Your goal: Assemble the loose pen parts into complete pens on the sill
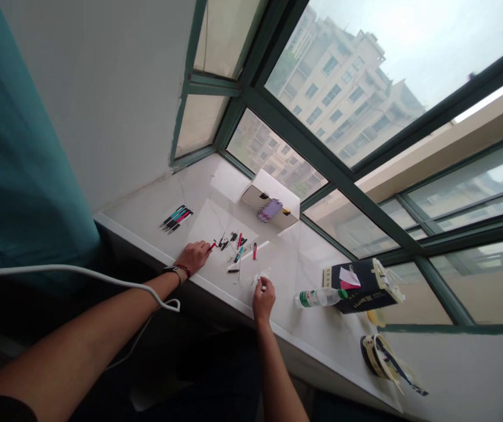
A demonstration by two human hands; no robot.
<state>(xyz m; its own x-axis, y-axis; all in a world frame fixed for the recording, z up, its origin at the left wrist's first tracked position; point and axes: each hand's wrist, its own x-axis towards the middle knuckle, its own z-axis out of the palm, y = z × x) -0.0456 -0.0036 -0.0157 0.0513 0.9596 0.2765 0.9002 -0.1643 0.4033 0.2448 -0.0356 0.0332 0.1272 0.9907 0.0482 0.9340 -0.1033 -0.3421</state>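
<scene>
My left hand [193, 257], with a watch and a dark red band at the wrist, rests low over the white sill and is closed on a red pen part [212, 246]. To its right lies a loose group of pen parts: a red barrel [239, 240], a teal piece [239, 254], a red and black piece [255, 251] and a short black piece [233, 271]. My right hand [264, 299] is closed in a pinch near the sill's front edge. Something small and whitish shows at its fingertips, too small to name.
Several assembled pens [177, 218] lie side by side at the left. A white box [273, 202] stands by the window. On the right are a plastic bottle [319, 297], a dark blue carton [361, 286] and a ribbon roll [376, 356]. A white cable [79, 271] crosses above my left forearm.
</scene>
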